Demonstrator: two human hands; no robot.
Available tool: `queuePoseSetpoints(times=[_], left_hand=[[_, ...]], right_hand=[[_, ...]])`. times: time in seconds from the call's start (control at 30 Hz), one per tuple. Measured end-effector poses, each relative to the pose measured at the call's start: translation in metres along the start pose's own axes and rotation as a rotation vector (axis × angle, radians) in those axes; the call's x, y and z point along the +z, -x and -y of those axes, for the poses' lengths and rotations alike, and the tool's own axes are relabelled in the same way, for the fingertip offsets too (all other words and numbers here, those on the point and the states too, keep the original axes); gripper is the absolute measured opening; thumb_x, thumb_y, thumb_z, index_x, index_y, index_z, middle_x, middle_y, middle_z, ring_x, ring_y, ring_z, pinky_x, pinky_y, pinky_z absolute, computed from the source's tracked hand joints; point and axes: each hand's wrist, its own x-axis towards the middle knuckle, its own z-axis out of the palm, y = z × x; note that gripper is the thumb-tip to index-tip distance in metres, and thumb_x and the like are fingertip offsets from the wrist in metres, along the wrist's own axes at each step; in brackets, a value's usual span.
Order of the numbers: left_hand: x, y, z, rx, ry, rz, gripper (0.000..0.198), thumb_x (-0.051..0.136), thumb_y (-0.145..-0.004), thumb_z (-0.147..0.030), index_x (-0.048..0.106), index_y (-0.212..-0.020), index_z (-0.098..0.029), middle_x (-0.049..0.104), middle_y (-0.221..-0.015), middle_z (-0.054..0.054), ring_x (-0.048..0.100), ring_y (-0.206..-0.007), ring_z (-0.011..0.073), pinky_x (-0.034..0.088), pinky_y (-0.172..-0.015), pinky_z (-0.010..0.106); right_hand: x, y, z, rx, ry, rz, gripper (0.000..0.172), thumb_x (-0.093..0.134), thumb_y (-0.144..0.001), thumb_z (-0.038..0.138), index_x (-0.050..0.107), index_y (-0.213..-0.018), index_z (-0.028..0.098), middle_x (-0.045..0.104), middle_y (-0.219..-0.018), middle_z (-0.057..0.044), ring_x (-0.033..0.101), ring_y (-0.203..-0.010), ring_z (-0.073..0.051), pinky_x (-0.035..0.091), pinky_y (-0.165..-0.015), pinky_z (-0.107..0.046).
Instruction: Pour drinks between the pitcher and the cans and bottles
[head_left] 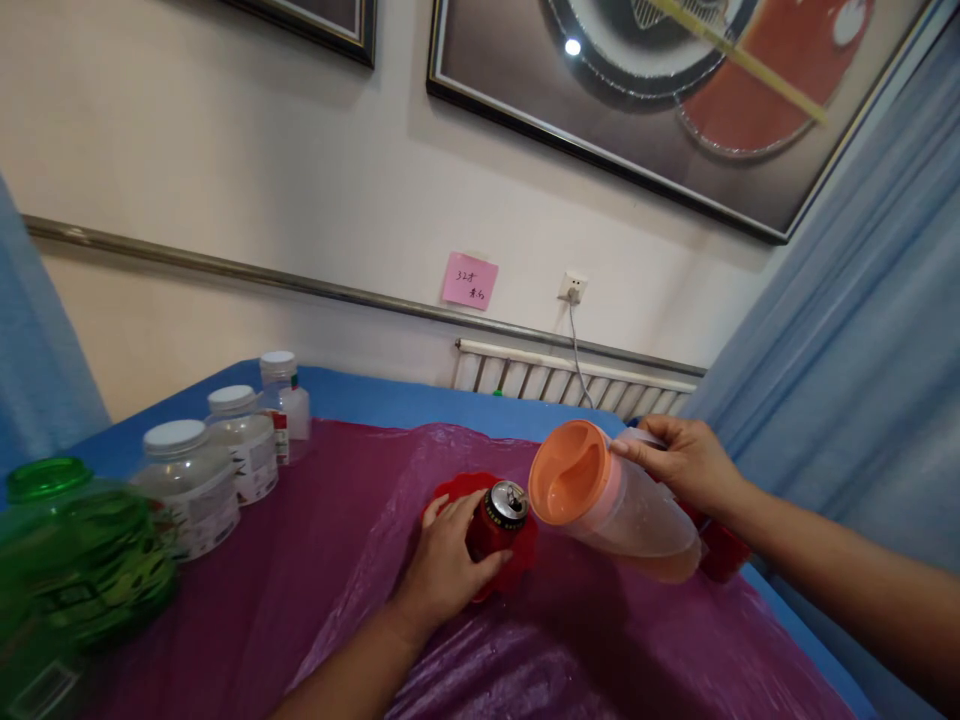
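Nearest my camera, at the near left, is a green plastic container (82,560) beside a purple plastic sheet (262,590) spread over a blue table covering (367,395). Further along that left side I see three clear jars (244,455) with white lids.

Mid-scene, my left hand (442,570) is curled partway closed around a red can (487,530), fingers on the far side and thumb on the near side. The can sits over a red scalloped dish (521,565); I can't tell whether it touches the dish. To its right, my right hand (686,455) is closed on the handle of a translucent pitcher (630,520), tipped left so its orange lid (574,470) comes right beside the can's top. Red items (726,553) stand behind the pitcher at the right.

I judge the work to be midway: the can looks opened and the pitcher is tilted, but I make out no stream. Both are in hand, so letting go of them remains.

As for writing, the pink note (470,281) on the far wall shows "32" with handwritten characters I can't read surely. The can's rim lettering and the jar labels are too small; a barcode (45,690) shows at the near left. I can read no brand.
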Motion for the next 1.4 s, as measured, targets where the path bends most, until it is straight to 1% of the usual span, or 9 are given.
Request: queuePoseSetpoints(times=[0.2, 0.37, 0.47, 0.63, 0.8, 1.03, 1.17, 1.27, 1.4], left_hand=[[0.0004, -0.0007, 0.0003, 0.022, 0.029, 0.001, 0.065, 0.082, -0.070, -0.035, 0.058, -0.130, -0.027, 0.071, -0.127, 0.006, 0.062, -0.122, 0.0317, 0.028, -0.117, 0.058], [0.0037, -0.0010, 0.0036, 0.022, 0.009, -0.019, 0.067, 0.082, -0.069, -0.033, 0.058, -0.131, -0.026, 0.071, -0.128, 0.007, 0.063, -0.121, 0.0328, 0.031, -0.115, 0.057], [0.0048, -0.0010, 0.0043, 0.028, 0.007, -0.021, 0.068, 0.082, -0.069, -0.033, 0.057, -0.131, -0.026, 0.071, -0.128, 0.007, 0.063, -0.120, 0.0325, 0.031, -0.115, 0.057], [0.0033, -0.0008, 0.0025, 0.029, 0.018, -0.008, 0.067, 0.081, -0.070, -0.034, 0.056, -0.132, -0.026, 0.070, -0.130, 0.008, 0.061, -0.123, 0.0330, 0.029, -0.116, 0.058], [0.0017, -0.0006, 0.0006, 0.016, 0.015, -0.010, 0.067, 0.081, -0.069, -0.034, 0.057, -0.131, -0.026, 0.071, -0.128, 0.007, 0.062, -0.123, 0.0340, 0.030, -0.116, 0.059], [0.0009, -0.0002, -0.0002, 0.015, 0.028, -0.002, 0.066, 0.081, -0.070, -0.033, 0.057, -0.131, -0.026, 0.070, -0.129, 0.007, 0.061, -0.123, 0.0326, 0.029, -0.116, 0.059], [-0.0010, 0.0000, -0.0014, 0.013, 0.042, 0.009, 0.063, 0.081, -0.071, -0.032, 0.057, -0.129, -0.027, 0.070, -0.129, 0.006, 0.061, -0.123, 0.0314, 0.027, -0.117, 0.059], [-0.0018, 0.0001, -0.0018, 0.012, 0.038, 0.007, 0.063, 0.081, -0.071, -0.031, 0.057, -0.129, -0.027, 0.070, -0.129, 0.007, 0.061, -0.123, 0.0320, 0.028, -0.116, 0.060], [-0.0023, -0.0002, -0.0025, 0.012, 0.037, 0.002, 0.064, 0.081, -0.069, -0.032, 0.058, -0.129, -0.027, 0.070, -0.128, 0.007, 0.061, -0.123, 0.0331, 0.029, -0.116, 0.060]], right_hand=[[-0.0011, 0.0002, -0.0005, 0.034, -0.026, 0.006, 0.055, 0.073, -0.071, 0.072, 0.053, -0.059, 0.022, 0.047, -0.053, 0.004, 0.041, -0.051, -0.012, 0.031, -0.046, -0.025], [-0.0020, 0.0014, -0.0017, 0.048, -0.009, 0.022, 0.055, 0.072, -0.072, 0.072, 0.054, -0.060, 0.021, 0.048, -0.053, 0.003, 0.043, -0.051, -0.012, 0.031, -0.045, -0.025], [-0.0028, 0.0019, -0.0019, 0.048, 0.000, 0.029, 0.055, 0.072, -0.071, 0.072, 0.055, -0.062, 0.021, 0.048, -0.054, 0.003, 0.043, -0.052, -0.012, 0.032, -0.046, -0.025], [-0.0040, 0.0031, 0.0012, 0.018, 0.032, 0.007, 0.058, 0.071, -0.070, 0.075, 0.053, -0.059, 0.021, 0.045, -0.053, 0.004, 0.040, -0.052, -0.012, 0.030, -0.046, -0.025], [-0.0039, 0.0045, 0.0037, -0.006, 0.042, -0.017, 0.059, 0.070, -0.070, 0.076, 0.050, -0.057, 0.022, 0.045, -0.052, 0.004, 0.039, -0.051, -0.011, 0.029, -0.045, -0.025], [-0.0028, 0.0032, 0.0004, 0.032, 0.013, 0.003, 0.057, 0.072, -0.070, 0.074, 0.052, -0.059, 0.022, 0.046, -0.053, 0.004, 0.041, -0.051, -0.012, 0.029, -0.046, -0.025], [0.0006, 0.0027, 0.0006, 0.028, -0.002, 0.004, 0.058, 0.072, -0.070, 0.074, 0.049, -0.058, 0.022, 0.043, -0.053, 0.005, 0.039, -0.051, -0.011, 0.027, -0.047, -0.025], [0.0027, 0.0026, 0.0013, 0.014, 0.002, -0.007, 0.059, 0.071, -0.069, 0.075, 0.047, -0.057, 0.022, 0.041, -0.052, 0.005, 0.039, -0.051, -0.011, 0.027, -0.047, -0.025], [0.0041, 0.0024, 0.0006, 0.016, 0.002, 0.002, 0.058, 0.071, -0.070, 0.073, 0.048, -0.057, 0.022, 0.042, -0.052, 0.005, 0.039, -0.050, -0.011, 0.027, -0.046, -0.025]])
